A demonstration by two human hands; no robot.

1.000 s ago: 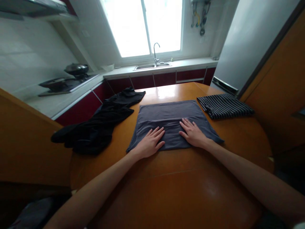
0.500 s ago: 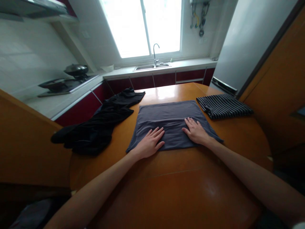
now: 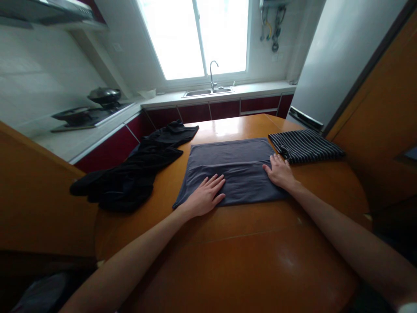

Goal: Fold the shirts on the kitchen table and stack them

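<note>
A dark grey cloth (image 3: pixel 241 176) lies spread in a rough rectangle on the wooden table (image 3: pixel 234 252), with a fold line running across its middle and small wrinkles below that line. My left hand (image 3: pixel 205 195) rests flat on the cloth's near left part, fingers spread. On the cloth's right edge lies my right hand (image 3: pixel 280 173), palm down with the fingers stretched out and the thumb apart. Its fingertips are close to a folded black-and-white striped cloth (image 3: pixel 309 145). Neither hand grips anything.
Black garments (image 3: pixel 130 174) are heaped along the table's left side. Beyond the table are a counter with a sink (image 3: pixel 208 92) and faucet, a stove with a pan (image 3: pixel 73 115) and a lidded pot (image 3: pixel 104 95), and a fridge (image 3: pixel 342 56) at the right.
My right hand has slid rightward over the grey cloth to its right edge, by the striped cloth. My left hand has stayed in place.
</note>
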